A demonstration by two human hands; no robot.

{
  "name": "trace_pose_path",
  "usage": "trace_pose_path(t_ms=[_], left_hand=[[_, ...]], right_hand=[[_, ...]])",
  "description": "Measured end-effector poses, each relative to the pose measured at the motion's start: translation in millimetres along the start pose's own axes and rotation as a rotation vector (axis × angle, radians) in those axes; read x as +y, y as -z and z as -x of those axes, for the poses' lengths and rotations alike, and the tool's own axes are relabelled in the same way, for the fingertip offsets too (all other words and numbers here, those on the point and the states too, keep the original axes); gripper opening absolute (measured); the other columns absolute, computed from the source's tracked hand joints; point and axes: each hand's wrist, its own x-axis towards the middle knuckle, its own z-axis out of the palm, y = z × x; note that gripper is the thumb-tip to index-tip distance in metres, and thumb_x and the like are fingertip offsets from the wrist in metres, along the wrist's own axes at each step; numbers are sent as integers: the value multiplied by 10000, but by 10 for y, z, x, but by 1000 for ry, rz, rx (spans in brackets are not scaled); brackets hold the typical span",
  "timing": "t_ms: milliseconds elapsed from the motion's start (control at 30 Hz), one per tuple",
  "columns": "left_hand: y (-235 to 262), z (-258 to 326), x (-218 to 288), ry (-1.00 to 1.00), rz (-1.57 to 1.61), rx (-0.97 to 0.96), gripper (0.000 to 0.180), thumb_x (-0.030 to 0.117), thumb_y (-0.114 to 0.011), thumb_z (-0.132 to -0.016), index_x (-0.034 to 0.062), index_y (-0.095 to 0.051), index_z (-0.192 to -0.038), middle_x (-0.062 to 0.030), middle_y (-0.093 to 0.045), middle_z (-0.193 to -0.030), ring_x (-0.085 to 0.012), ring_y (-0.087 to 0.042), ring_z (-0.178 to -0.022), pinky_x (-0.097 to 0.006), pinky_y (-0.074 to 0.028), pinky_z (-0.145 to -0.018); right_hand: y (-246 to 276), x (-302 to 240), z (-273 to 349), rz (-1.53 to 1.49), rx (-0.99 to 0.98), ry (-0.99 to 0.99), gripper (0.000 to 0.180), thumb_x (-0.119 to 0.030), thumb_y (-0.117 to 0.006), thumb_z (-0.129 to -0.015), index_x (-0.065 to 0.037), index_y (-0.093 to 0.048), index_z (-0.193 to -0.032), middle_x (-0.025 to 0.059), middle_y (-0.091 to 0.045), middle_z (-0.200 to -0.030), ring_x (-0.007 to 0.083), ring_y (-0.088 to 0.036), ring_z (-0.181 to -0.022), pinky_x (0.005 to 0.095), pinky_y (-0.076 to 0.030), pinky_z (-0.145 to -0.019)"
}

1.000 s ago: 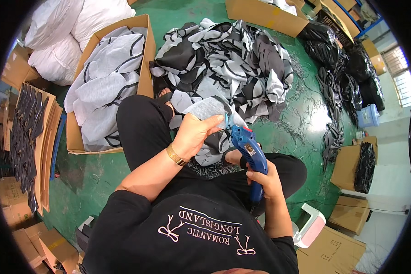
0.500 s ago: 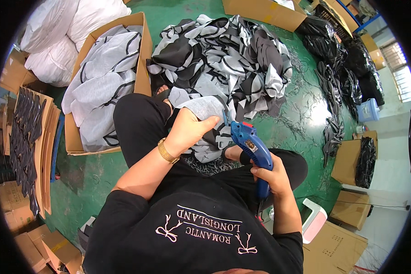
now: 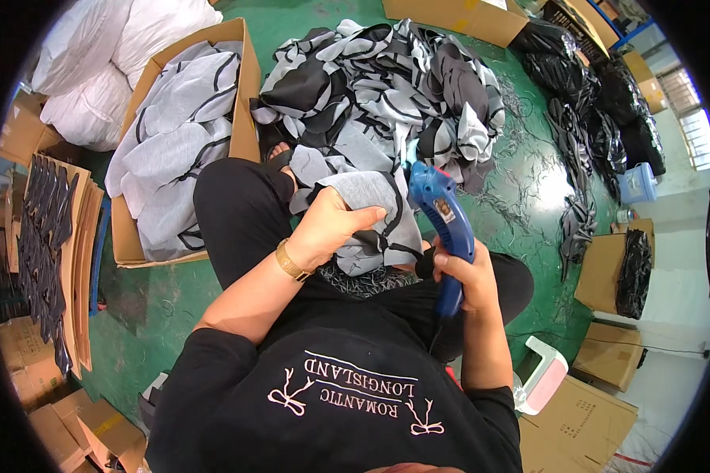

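currently, the hands are apart, each engaged with a separate item. clock positions are read from the hands, with twelve o'clock straight ahead of the person. the left hand [image 3: 331,229] has thumb and fingers pinched on the near edge of a grey fabric piece [image 3: 355,191]; this piece extends toward twelve o'clock and bears a black strip. the right hand [image 3: 472,276] is wrapped around the handle of a blue handheld cutter [image 3: 442,203], its head directed toward twelve o'clock, just beside the right edge of the piece. contact between head and fabric cannot be confirmed.

at seven o'clock, between the legs, lie dark trimmings [image 3: 363,285]. at twelve o'clock, a large heap [image 3: 383,91] of grey and black fabric lies on the green floor [image 3: 556,240]. at two o'clock, loose offcut strips [image 3: 517,183] are scattered. at ten o'clock, a carton [image 3: 246,118] contains grey pieces [image 3: 181,150] up to its rim.

progress, as judged: cutting is partway. the scattered offcuts indicate considerable cutting done; the held piece appears unfinished. which of the heaped or boxed pieces are done and which are left cannot be determined.
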Motion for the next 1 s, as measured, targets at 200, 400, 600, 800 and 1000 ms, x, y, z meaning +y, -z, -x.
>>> trace_pose_path(t_ms=[200, 400, 600, 800, 1000], left_hand=[[-6, 21, -8, 221, 180, 33, 319, 69, -680, -819, 71, -599, -1127, 19, -653, -973, -61, -614, -845, -200, -489, -681], [-56, 17, -52, 246, 266, 40, 305, 20, -663, -827, 49, -589, -1121, -9, -656, -980, -62, -624, -807, -169, -494, -636], [-93, 15, -114, 223, 363, 28, 292, 2, -628, -845, 55, -583, -1129, -23, -654, -1014, -103, -640, -868, -227, -531, -709], [-83, -12, -135, 148, 410, 71, 263, -2, -614, -846, 57, -595, -1102, -23, -652, -978, -106, -628, -858, -241, -513, -723], [-246, 105, -177, 176, 284, 14, 221, 119, -651, -864, 73, -597, -1074, 30, -613, -887, -62, -549, -760, -228, -439, -673]], right_hand=[[-74, -57, -129, 97, 34, 72, 356, -91, -708, -693, 34, -571, -997, 38, -574, -765, 123, -548, -613, 246, -445, -566], [-141, -31, -271, 197, 78, 147, 353, -103, -738, -691, 2, -573, -985, 17, -571, -757, 91, -537, -633, 245, -443, -582], [-171, 34, -358, 328, 107, 237, 371, -113, -733, -717, 2, -576, -1033, 17, -579, -779, 86, -536, -668, 242, -450, -606], [-107, -22, -255, 160, 147, 169, 300, -143, -720, -743, -2, -572, -963, 22, -571, -793, 96, -539, -645, 232, -436, -581], [-263, -144, -315, 313, 182, 205, 409, -114, -794, -670, 3, -555, -980, 27, -576, -780, 86, -554, -615, 250, -459, -522]])
